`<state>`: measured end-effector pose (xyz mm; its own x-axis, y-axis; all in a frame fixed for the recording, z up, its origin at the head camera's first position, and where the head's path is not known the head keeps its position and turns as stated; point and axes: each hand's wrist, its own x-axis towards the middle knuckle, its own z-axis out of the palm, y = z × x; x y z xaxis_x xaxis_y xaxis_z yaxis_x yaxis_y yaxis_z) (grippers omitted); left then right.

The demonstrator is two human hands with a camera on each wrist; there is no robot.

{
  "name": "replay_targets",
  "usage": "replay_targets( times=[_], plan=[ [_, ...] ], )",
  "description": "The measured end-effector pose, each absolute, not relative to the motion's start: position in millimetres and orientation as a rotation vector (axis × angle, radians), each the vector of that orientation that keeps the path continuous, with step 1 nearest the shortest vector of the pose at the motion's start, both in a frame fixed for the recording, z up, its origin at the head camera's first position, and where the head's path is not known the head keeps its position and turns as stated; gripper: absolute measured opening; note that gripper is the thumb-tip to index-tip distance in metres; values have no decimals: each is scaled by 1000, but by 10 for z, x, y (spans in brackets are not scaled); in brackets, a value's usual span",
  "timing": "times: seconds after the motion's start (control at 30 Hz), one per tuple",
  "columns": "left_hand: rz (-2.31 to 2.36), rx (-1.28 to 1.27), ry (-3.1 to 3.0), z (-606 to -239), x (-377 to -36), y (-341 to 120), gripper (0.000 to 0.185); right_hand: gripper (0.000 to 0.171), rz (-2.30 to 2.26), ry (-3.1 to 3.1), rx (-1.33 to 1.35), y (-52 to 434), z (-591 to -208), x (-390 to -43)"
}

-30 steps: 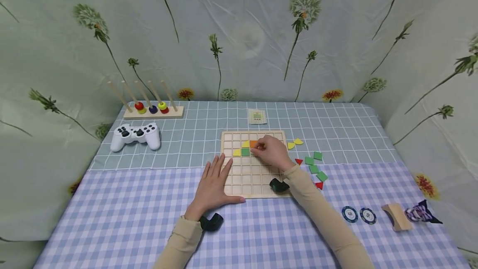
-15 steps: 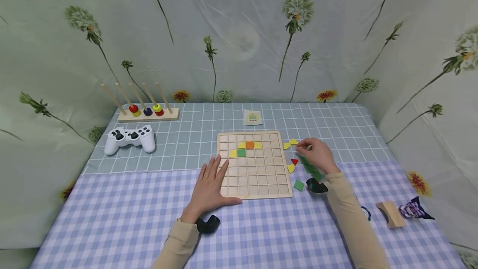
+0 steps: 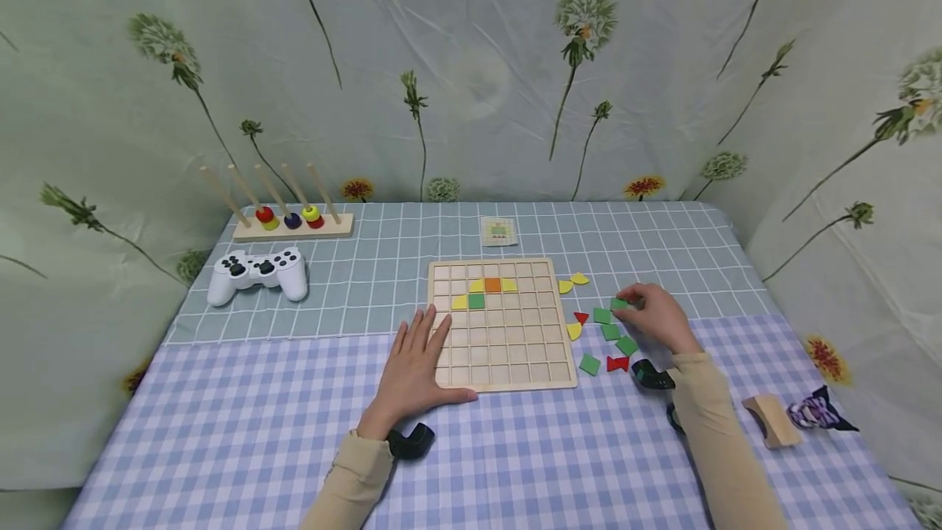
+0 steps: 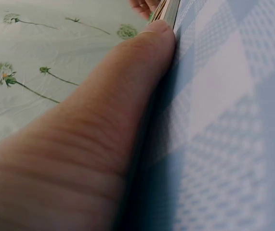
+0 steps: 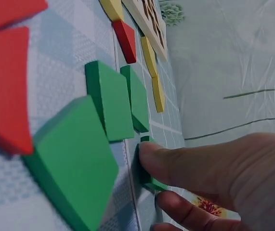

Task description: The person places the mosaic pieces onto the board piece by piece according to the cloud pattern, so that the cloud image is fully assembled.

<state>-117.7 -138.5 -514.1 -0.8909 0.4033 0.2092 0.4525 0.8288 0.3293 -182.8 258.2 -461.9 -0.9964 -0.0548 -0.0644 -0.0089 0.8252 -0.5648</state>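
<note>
A wooden grid board [image 3: 508, 350] lies on the table, with yellow pieces [image 3: 509, 285], an orange square [image 3: 492, 285] and a green square [image 3: 476, 301] in its upper cells. My left hand [image 3: 412, 370] rests with spread fingers at the board's left edge and lower left corner; its thumb [image 4: 127, 62] fills the left wrist view. To the right of the board, my right hand [image 3: 657, 317] pinches a green square tile [image 5: 149, 178] between thumb and fingers at the tabletop. Other green tiles [image 5: 111, 101], red pieces [image 3: 617, 363] and yellow pieces [image 3: 574, 331] lie close by.
A small pattern card [image 3: 499, 231] lies behind the board. At the far left are a white game controller [image 3: 257, 272] and a peg stand [image 3: 294, 227] with coloured beads. A wooden arch block [image 3: 773, 421] and a purple packet [image 3: 818, 413] lie at the right.
My right hand has left the board, where a yellow piece now lies right of the orange square, and moved right to the green tiles. My left hand keeps its place by the board.
</note>
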Motion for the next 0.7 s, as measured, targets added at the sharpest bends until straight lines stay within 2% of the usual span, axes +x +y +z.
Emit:
replay_targets(
  times=[0.43,0.7],
  plan=[
    [-564,-660,-2909,-5127,-1181,-1394,120,18,-998,3020,-56,2458,-4571,-1743],
    [-564,-661,-2908,-5125,-1181,-1383,120,16,-1188,3012,-246,2067,-4515,-1796]
  ],
)
